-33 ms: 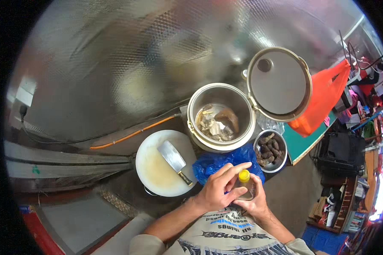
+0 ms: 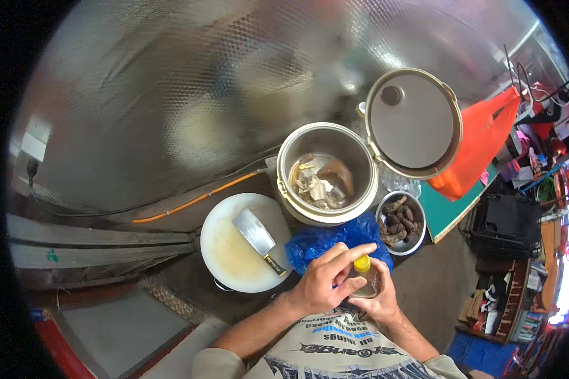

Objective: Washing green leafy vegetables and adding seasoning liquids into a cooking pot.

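Note:
Close in front of my body I hold a small clear bottle with a yellow cap [image 2: 362, 264]. My right hand [image 2: 382, 298] wraps its fingers round the bottle's body. From the other side, my left hand [image 2: 325, 276] has its thumb against the bottle and its index finger stretched along the far side of the cap; its other fingers are curled. Just beyond my hands lies a crumpled blue plastic bag [image 2: 310, 246]. Behind that stands an open rice cooker [image 2: 287, 197], its lid [image 2: 417, 126] tipped back, with pale and brown food pieces [image 2: 322, 189] inside.
To the left, a cleaver [image 2: 254, 232] rests on a round white board or lid [image 2: 224, 221]. A metal bowl [image 2: 422, 239] of dark, knobbly pieces stands right of the cooker. Further right are a red plastic bag [image 2: 480, 142] and a green board [image 2: 446, 211]. An orange-covered cable [image 2: 199, 197] runs along the wall.

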